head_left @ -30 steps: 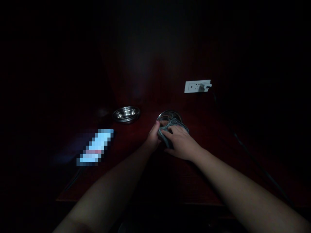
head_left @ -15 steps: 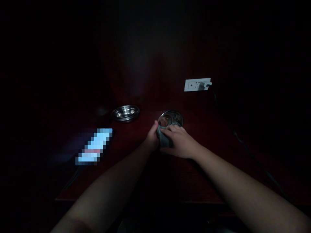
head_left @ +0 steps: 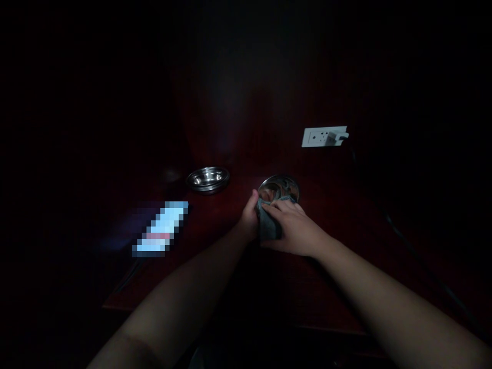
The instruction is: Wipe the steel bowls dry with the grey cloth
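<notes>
A shiny metal bowl is tilted in front of me, its inside turned towards me. My left hand grips the bowl's left edge, thumb up at the rim and the other fingers hidden. A grey-green cloth lies over the near part of the bowl. With its fingers bent over the cloth, my right hand presses it against the bowl's inside. More metal bowls, stacked in one another, stand on the table to the left.
A lit phone, its screen blurred out, lies on the dark red table with a cord near it. On the wall sits a white socket with a plug. A dark cable runs down the right side.
The whole view has shifted, so everything appears a little further right. Both hands keep their hold on the bowl and cloth, with only a slight movement of the right hand.
</notes>
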Demonstrator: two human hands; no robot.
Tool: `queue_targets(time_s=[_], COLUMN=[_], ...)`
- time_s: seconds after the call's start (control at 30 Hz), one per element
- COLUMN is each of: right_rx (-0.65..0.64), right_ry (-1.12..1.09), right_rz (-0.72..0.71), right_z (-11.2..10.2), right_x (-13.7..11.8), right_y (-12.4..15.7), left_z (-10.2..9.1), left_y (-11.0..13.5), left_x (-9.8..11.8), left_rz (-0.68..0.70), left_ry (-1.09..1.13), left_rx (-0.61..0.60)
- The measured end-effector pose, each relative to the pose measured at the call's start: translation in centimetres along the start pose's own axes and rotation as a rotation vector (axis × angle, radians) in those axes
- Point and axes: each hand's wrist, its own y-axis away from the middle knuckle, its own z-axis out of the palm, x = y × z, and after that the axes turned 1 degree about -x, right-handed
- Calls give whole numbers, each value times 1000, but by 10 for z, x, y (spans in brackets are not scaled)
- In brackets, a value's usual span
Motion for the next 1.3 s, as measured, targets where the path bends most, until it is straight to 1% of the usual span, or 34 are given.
queue_targets(time_s=[0.13,0.3,0.43,0.6,0.73,0.83,0.97,1.17,1.23,1.3], right_rx=[9,42,51,67,105,147,155,184,208,239], right_ry=[16,31,12,-35,-156,-261,-346,-436,-452,-430], right_rz=[-36,-38,-29,-14,-46,-75,-89,-65,-71,-84], right_z=[3,5,6,4,5,9,12,14,14,13], right_x=[1,2,4,5,7,8,7,7,7,6], right_y=[1,0,-3,-2,-1,0,0,1,1,1], left_z=[-1,0,3,3,2,3,5,2,1,1], left_y=[-2,-5,-5,-3,-2,-4,-5,-4,-4,-4], left_x=[3,6,7,7,5,4,3,-1,-2,-1], left_rz=[16,57,41,20,-8,-8,-37,-180,-190,-172], left_ry=[-7,4,-4,16,34,27,5,-37,-58,-75], left_rx=[60,100,142,104,66,90,127,121,109,105])
